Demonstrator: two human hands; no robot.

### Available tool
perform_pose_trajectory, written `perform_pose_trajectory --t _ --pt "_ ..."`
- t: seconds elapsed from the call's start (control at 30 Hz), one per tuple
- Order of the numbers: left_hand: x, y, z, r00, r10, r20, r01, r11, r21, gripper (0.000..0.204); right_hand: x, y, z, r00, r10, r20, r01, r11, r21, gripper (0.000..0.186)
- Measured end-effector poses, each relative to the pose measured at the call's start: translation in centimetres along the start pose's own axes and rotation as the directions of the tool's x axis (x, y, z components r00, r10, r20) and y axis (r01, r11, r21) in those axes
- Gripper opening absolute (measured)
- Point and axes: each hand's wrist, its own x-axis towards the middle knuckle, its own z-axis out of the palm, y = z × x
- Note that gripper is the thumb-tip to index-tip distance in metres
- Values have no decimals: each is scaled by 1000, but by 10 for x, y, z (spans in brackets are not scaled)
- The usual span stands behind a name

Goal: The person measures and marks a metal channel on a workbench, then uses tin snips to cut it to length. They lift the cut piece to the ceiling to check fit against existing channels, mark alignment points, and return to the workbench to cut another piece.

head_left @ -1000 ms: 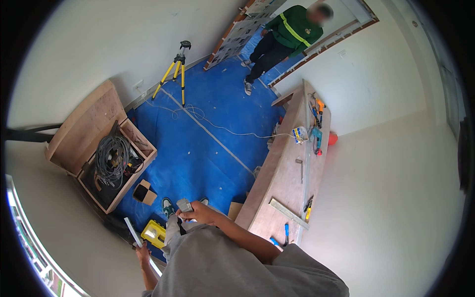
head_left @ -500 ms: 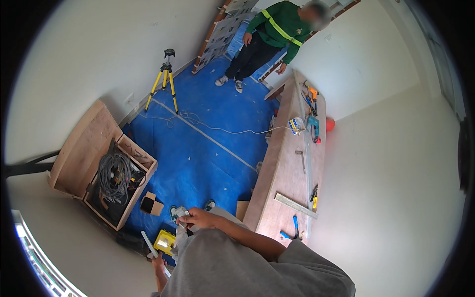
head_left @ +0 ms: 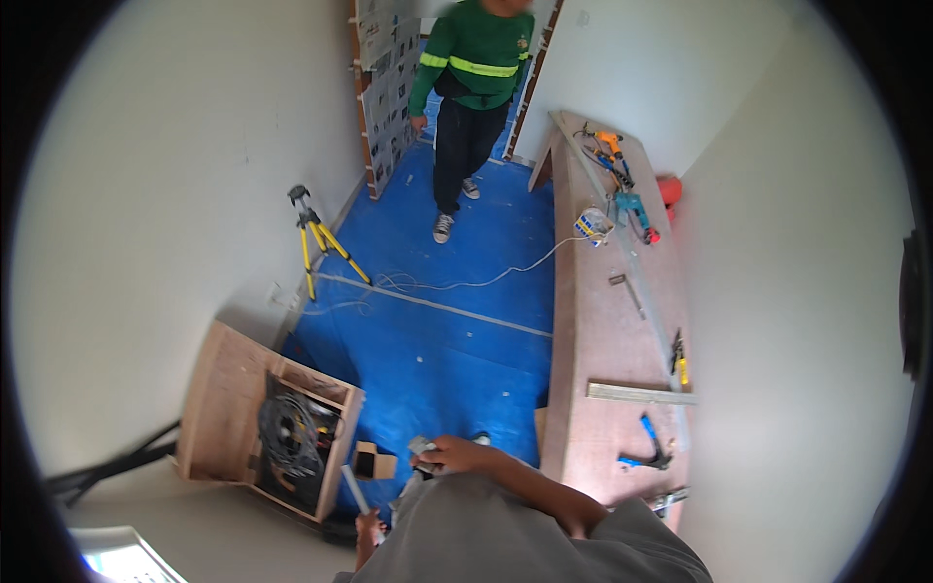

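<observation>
Low in the view, my left hand (head_left: 368, 526) is closed around a long, pale, narrow strip (head_left: 354, 486) that slants up past the fingers. My right hand (head_left: 451, 455) reaches across my front, closed on a short grey metal piece (head_left: 421, 446). That piece is small and partly covered by the fingers, so its exact kind cannot be made out. Close by the left hand, an open cardboard box (head_left: 383, 466) sits on the blue floor sheet. The two hands are apart from each other.
A wooden bench (head_left: 607, 340) runs along the right, carrying a teal power tool (head_left: 632, 206), an orange drill (head_left: 609, 142) and blue-handled tools (head_left: 648, 445). An open wooden chest (head_left: 342, 418) with coiled cable and a yellow tripod (head_left: 313, 238) stand left. A person (head_left: 476, 107) walks ahead.
My view has swung, so the room sits lower and turned in the picture. The person has stepped forward from the doorway. Both hands keep hold of their pieces.
</observation>
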Motion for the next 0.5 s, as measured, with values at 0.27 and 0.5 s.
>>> perform_pose_trajectory --t 0.27,0.5 --pt "1 151 46 941 231 247 -320 847 425 41 -94 20 -73 891 -117 -438 188 974 122 40" --pt "43 336 118 759 178 626 -642 369 672 53 -181 131 -55 403 50 -914 559 777 289 36"
